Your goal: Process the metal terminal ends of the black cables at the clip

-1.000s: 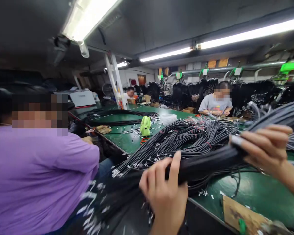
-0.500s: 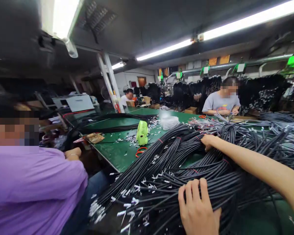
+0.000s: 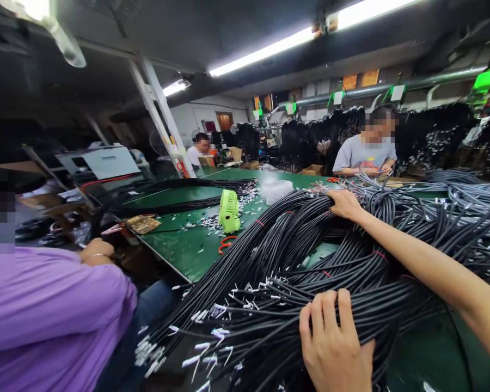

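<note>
Bundles of black cables (image 3: 245, 256) with white-tipped ends, tied here and there with red bands, lie heaped before me. My left hand (image 3: 335, 337) is closed over the nearest cable bundle (image 3: 375, 310), its fingers curled across the top and the thumb on the right side. Farther off, my right hand (image 3: 345, 204) reaches across the heap and is closed on the bent part of another black bundle; its fingertips are partly hidden. Loose white-tipped cable ends (image 3: 216, 332) fan out to the left of my left hand.
On the green table (image 3: 188, 256) are a lime-green fan (image 3: 229, 211), orange-handled scissors (image 3: 227, 244) and a clear plastic bag (image 3: 275, 190). Grey cables (image 3: 469, 196) pile up at right. A person in purple (image 3: 53, 310) sits close at left; another in grey (image 3: 365, 152) works across the table.
My view has shifted slightly down and to the right. The right hand has moved a little away from me along the bundle. My left hand stays on the near cables.
</note>
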Demonstrator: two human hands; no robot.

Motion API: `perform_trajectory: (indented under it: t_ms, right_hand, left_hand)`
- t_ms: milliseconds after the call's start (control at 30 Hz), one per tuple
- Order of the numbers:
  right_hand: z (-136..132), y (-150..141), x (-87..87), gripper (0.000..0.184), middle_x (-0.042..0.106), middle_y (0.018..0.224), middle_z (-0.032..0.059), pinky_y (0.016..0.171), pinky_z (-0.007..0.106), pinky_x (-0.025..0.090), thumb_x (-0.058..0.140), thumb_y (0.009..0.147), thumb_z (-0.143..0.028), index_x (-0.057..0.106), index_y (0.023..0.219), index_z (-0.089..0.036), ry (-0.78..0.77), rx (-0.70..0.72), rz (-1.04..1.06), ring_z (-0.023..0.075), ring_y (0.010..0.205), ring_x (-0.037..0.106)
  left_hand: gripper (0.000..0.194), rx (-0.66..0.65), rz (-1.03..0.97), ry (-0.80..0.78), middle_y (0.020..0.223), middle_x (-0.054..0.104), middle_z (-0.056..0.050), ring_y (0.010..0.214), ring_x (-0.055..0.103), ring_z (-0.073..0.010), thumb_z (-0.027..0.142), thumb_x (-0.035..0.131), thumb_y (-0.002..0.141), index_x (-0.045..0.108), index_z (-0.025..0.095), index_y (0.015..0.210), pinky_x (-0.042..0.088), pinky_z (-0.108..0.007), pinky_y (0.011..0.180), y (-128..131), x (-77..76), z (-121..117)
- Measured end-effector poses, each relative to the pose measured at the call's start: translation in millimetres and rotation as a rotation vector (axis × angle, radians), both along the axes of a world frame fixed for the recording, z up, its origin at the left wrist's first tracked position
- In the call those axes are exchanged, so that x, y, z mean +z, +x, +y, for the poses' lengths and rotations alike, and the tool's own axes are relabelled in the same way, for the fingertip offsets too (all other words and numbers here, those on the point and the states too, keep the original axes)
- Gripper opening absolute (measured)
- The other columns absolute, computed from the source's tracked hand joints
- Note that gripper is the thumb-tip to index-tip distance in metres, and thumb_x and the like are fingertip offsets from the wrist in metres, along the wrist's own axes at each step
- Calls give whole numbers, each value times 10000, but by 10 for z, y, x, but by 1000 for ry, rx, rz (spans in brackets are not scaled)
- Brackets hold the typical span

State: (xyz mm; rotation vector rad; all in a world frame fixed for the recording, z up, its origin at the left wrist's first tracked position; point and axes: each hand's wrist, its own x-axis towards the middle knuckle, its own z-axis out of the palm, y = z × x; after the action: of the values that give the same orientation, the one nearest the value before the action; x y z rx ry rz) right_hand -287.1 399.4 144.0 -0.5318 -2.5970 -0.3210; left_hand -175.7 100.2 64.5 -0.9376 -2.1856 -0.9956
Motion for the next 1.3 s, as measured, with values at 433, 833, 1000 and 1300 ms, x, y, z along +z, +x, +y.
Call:
perform_trajectory:
  t_ms: [433, 833, 1000, 1300]
  right_hand:
    - [-902, 484, 1706, 192, 642, 926, 93, 745, 320, 427, 536, 849, -239, 533, 1005, -128, 217, 6, 837, 229, 870, 601]
    - [-1706, 2645, 1226, 156, 617, 784, 0, 641, 312, 424, 463, 920, -166, 587, 933, -260, 950, 388, 606, 157, 791, 625]
    - [-1849, 3107, -283, 188, 674, 832, 87, 695, 380, 476, 507, 920, -274, 563, 1066, -168, 385, 480, 359, 230, 783, 652]
    - [-2183, 2800, -883, 497, 665, 950, 116, 736, 364, 502, 575, 883, -464, 467, 1221, -116, -325, 279, 32, 246, 842, 649]
  left_hand:
    - [617, -41, -61, -99, 1022, 655, -44, 1000, 563, -294, 393, 849, 541, 604, 246, 1088, 360, -526, 984, -176, 34, -8]
    - [975, -986, -807, 870, 1416, 474, -72, 1334, 391, -339, 863, 580, 489, 513, 312, 1291, 316, -513, 1098, 326, 299, -607]
    - [409, -901, -1192, 1304, 1241, 624, -15, 1159, 578, -223, 551, 577, 818, 594, 309, 1148, 450, -400, 999, 714, 629, -657]
    - [248, -424, -752, 700, 698, 565, -3, 676, 618, -153, 379, 600, 786, 500, 152, 775, 557, -379, 720, 58, 1023, -6]
